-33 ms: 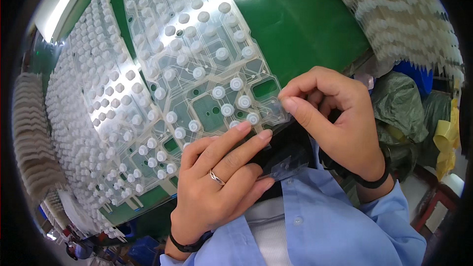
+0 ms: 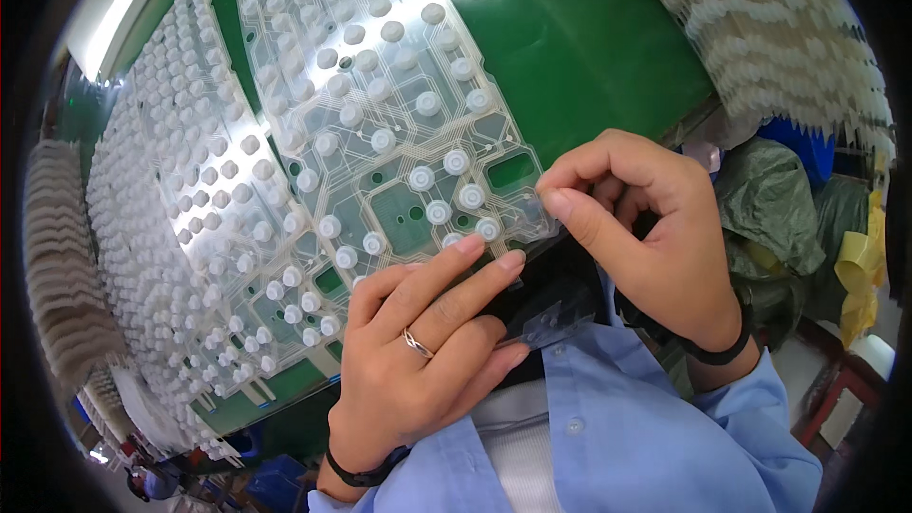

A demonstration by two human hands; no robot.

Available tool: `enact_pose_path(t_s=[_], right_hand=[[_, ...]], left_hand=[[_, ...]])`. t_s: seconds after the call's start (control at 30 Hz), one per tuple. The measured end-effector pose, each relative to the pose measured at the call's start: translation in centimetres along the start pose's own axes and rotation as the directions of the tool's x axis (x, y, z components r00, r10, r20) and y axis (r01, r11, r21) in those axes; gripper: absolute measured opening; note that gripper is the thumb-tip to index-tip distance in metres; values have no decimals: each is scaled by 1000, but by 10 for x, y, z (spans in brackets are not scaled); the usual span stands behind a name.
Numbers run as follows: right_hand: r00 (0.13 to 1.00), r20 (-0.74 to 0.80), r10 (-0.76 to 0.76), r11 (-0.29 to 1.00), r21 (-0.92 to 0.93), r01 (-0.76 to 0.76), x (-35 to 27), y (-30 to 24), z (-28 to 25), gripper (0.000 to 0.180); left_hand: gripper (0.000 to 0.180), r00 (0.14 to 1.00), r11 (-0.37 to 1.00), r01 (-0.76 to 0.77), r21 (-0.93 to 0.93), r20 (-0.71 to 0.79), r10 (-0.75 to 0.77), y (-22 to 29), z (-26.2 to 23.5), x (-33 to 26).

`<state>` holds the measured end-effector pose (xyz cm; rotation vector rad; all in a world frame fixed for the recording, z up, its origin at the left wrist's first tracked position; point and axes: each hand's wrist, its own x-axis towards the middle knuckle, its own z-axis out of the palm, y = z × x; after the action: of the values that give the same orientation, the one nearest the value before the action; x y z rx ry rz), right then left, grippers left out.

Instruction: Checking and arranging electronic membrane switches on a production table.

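Clear, flexible plastic circuit sheet with white round domes (image 2: 403, 116) lies, in the head view, on the smooth green table (image 2: 589, 47). The right hand (image 2: 655, 228) is pinched shut at its near right corner, contents indiscernible; the left hand (image 2: 427, 337) apparently pinches a transparent plastic film (image 2: 560, 321), two fingertips steadying the edge. Probably corner work; next calls for keeping the sheet flat.

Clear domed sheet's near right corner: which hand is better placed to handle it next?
Right, probably: the right hand has thumb and forefinger together at that corner; the left hand sits farther left, by the sheet's near edge.
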<state>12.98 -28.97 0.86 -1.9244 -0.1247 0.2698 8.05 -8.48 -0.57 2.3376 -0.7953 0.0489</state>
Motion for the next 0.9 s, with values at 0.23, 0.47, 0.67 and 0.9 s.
enact_pose_path(t_s=[0.23, 0.47, 0.67, 0.9], right_hand=[[999, -36, -21, 999, -44, 19, 0, 0, 5, 4], [999, -51, -13, 999, -42, 10, -1, 1, 5, 4], [998, -56, -21, 999, -50, 18, -1, 2, 6, 4], [998, -36, -49, 994, -96, 45, -2, 2, 5, 9]], left_hand=[[22, 1000, 1000, 1, 4, 17, -2, -1, -2, 0], [22, 1000, 1000, -5, -1, 17, 5, -2, -2, 0], [22, 1000, 1000, -4, -6, 21, 4, -2, -2, 0], [22, 998, 995, 40, 93, 53, -46, 5, -1, 2]])
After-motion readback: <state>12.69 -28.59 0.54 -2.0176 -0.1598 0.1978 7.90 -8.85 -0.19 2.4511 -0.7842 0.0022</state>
